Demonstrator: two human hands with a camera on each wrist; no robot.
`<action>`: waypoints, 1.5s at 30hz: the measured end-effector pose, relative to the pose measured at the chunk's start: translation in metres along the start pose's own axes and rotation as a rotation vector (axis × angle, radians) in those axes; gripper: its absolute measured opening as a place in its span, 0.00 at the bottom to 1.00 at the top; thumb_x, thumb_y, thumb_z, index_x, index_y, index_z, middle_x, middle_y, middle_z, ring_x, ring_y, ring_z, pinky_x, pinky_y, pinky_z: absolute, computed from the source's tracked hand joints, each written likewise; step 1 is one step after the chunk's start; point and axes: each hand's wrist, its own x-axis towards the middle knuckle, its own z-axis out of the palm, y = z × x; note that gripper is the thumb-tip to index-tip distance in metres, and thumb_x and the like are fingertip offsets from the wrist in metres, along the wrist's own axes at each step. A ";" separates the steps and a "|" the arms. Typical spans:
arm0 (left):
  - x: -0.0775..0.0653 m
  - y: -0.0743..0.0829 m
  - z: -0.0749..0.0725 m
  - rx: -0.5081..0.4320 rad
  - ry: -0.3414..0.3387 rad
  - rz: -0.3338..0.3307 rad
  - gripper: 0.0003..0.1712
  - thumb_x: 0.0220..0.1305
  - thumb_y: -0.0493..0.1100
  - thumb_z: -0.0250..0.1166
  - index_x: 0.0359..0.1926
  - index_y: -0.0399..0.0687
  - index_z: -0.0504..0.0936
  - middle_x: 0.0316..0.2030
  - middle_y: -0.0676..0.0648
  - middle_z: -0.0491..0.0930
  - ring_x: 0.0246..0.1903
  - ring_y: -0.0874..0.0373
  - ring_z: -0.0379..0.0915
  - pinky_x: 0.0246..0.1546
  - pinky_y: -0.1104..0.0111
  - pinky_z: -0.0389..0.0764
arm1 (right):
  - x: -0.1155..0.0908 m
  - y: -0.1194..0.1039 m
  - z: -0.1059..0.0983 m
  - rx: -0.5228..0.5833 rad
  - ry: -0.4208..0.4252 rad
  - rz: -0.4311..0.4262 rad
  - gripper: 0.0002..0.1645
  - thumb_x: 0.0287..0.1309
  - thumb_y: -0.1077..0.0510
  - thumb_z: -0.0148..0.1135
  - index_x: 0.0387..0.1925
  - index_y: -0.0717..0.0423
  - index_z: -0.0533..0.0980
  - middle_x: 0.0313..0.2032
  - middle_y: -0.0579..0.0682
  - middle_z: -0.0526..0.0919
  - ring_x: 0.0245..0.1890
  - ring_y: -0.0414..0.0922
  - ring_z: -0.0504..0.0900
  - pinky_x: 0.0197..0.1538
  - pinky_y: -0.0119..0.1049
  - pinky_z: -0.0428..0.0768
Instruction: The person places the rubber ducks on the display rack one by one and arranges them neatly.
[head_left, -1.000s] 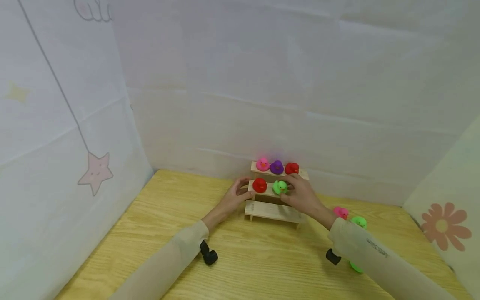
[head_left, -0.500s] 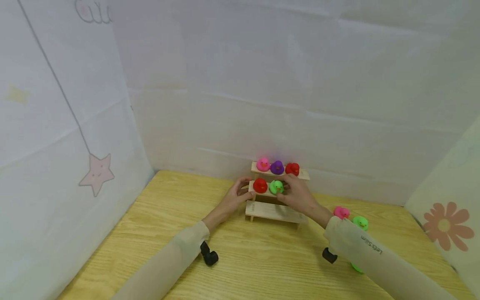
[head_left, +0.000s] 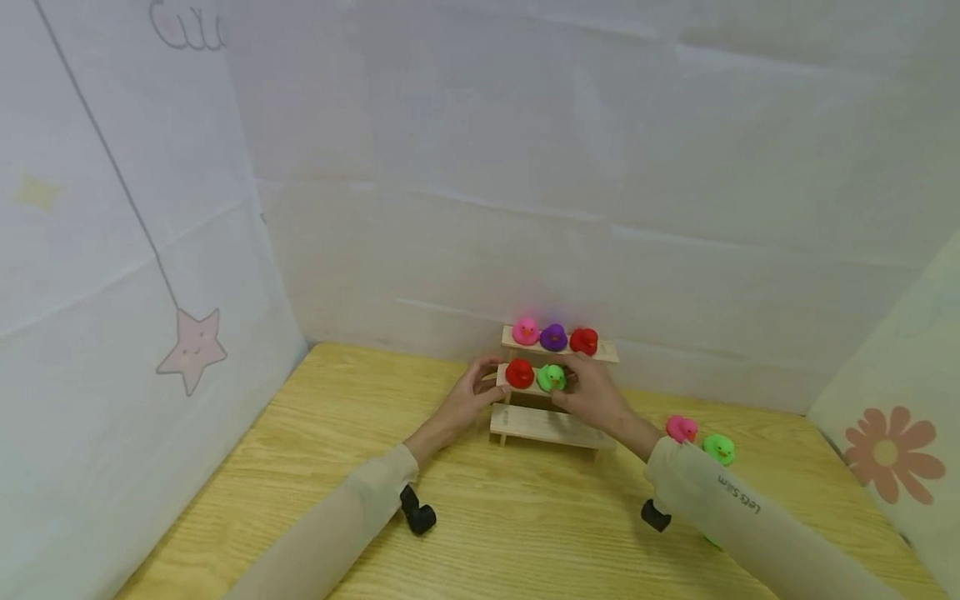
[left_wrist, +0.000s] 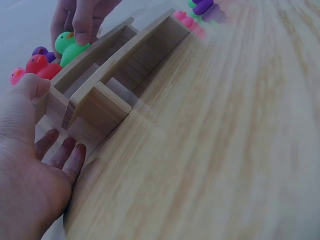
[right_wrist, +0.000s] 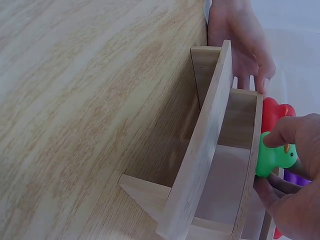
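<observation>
A small three-step wooden stand (head_left: pixel 551 423) stands against the back wall. My right hand (head_left: pixel 594 392) pinches a green rubber duck (head_left: pixel 552 377) on the middle step, thumb in front and fingers behind. To its left sits a red rubber duck (head_left: pixel 519 373). My left hand (head_left: pixel 467 398) holds the left end of that step; its thumb (left_wrist: pixel 36 86) lies at the step's edge, while several fingers hang apart beside the stand's side. Pink (head_left: pixel 527 331), purple (head_left: pixel 553 337) and red (head_left: pixel 584 341) rubber ducks line the top step. The bottom step (right_wrist: pixel 197 150) bears no duck.
On the table right of the stand lie a pink duck (head_left: pixel 682 428) and a green duck (head_left: pixel 719 449), close to the right sleeve (head_left: pixel 720 500). Another green piece is mostly hidden under that sleeve. White cloth walls (head_left: pixel 480 208) enclose the table's back and sides.
My right hand has moved slightly left with the green duck, bringing it closer to the red duck on the middle step. The left hand has stayed at the stand's end.
</observation>
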 end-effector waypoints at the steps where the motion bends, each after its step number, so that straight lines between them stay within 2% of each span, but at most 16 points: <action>1: 0.001 0.000 0.000 -0.004 -0.006 -0.003 0.35 0.73 0.43 0.65 0.75 0.49 0.62 0.71 0.42 0.64 0.67 0.42 0.64 0.63 0.51 0.72 | -0.001 0.000 0.000 -0.003 0.001 0.000 0.26 0.53 0.68 0.72 0.56 0.63 0.79 0.46 0.54 0.80 0.43 0.52 0.80 0.47 0.49 0.84; 7: 0.004 -0.001 0.005 -0.041 -0.026 -0.029 0.38 0.73 0.40 0.64 0.77 0.42 0.58 0.72 0.39 0.61 0.67 0.38 0.62 0.63 0.50 0.71 | -0.005 0.002 -0.003 0.011 -0.017 0.014 0.26 0.55 0.70 0.69 0.57 0.63 0.78 0.47 0.54 0.80 0.44 0.52 0.81 0.47 0.45 0.84; 13: 0.006 -0.001 0.007 -0.016 -0.014 -0.011 0.36 0.72 0.43 0.65 0.76 0.48 0.61 0.72 0.42 0.63 0.67 0.41 0.63 0.64 0.50 0.69 | -0.006 0.002 -0.008 0.010 -0.036 0.040 0.29 0.56 0.69 0.69 0.61 0.67 0.75 0.51 0.58 0.81 0.47 0.55 0.82 0.49 0.47 0.84; 18: 0.006 -0.003 0.004 -0.011 0.010 -0.010 0.36 0.71 0.44 0.67 0.75 0.49 0.63 0.71 0.43 0.64 0.68 0.43 0.64 0.64 0.51 0.70 | -0.005 0.003 -0.013 0.009 -0.061 0.043 0.30 0.56 0.69 0.69 0.62 0.66 0.75 0.52 0.60 0.82 0.49 0.58 0.82 0.51 0.51 0.83; 23: 0.000 0.017 -0.002 -0.042 -0.027 -0.025 0.37 0.72 0.40 0.65 0.76 0.40 0.58 0.73 0.37 0.61 0.69 0.39 0.60 0.64 0.51 0.70 | -0.009 0.005 -0.020 -0.018 -0.075 0.025 0.29 0.61 0.66 0.68 0.64 0.63 0.75 0.55 0.60 0.81 0.52 0.60 0.81 0.53 0.53 0.82; 25: -0.003 0.024 -0.002 -0.047 -0.042 -0.024 0.37 0.73 0.38 0.64 0.76 0.37 0.57 0.73 0.35 0.60 0.69 0.37 0.60 0.63 0.50 0.71 | -0.016 0.006 -0.026 -0.032 -0.076 0.027 0.29 0.62 0.64 0.68 0.65 0.63 0.74 0.57 0.60 0.79 0.53 0.59 0.80 0.53 0.53 0.81; 29: -0.002 0.021 -0.004 -0.049 -0.047 -0.030 0.38 0.73 0.39 0.64 0.76 0.37 0.57 0.73 0.35 0.60 0.69 0.37 0.60 0.63 0.50 0.72 | -0.033 0.010 -0.035 -0.062 -0.063 0.034 0.25 0.64 0.63 0.68 0.61 0.66 0.76 0.56 0.61 0.80 0.52 0.58 0.80 0.52 0.52 0.82; 35: 0.000 0.022 -0.005 -0.059 -0.057 -0.029 0.38 0.73 0.39 0.64 0.76 0.37 0.56 0.73 0.36 0.59 0.69 0.38 0.60 0.63 0.51 0.71 | -0.061 0.020 -0.047 -0.085 -0.016 -0.011 0.18 0.62 0.66 0.68 0.53 0.68 0.78 0.50 0.61 0.82 0.47 0.60 0.82 0.48 0.55 0.82; 38: -0.001 0.023 -0.005 -0.058 -0.055 -0.032 0.38 0.73 0.39 0.64 0.76 0.37 0.56 0.73 0.36 0.60 0.69 0.38 0.60 0.63 0.51 0.71 | -0.077 0.020 -0.054 -0.090 -0.012 0.012 0.19 0.63 0.66 0.68 0.54 0.68 0.78 0.51 0.62 0.82 0.48 0.60 0.81 0.48 0.55 0.82; 45: 0.000 0.026 -0.010 -0.036 -0.045 -0.034 0.38 0.73 0.40 0.64 0.76 0.37 0.57 0.73 0.37 0.59 0.70 0.38 0.59 0.65 0.48 0.69 | -0.110 0.019 -0.068 -0.145 -0.011 0.071 0.20 0.65 0.62 0.69 0.56 0.62 0.79 0.52 0.54 0.82 0.48 0.56 0.82 0.48 0.50 0.82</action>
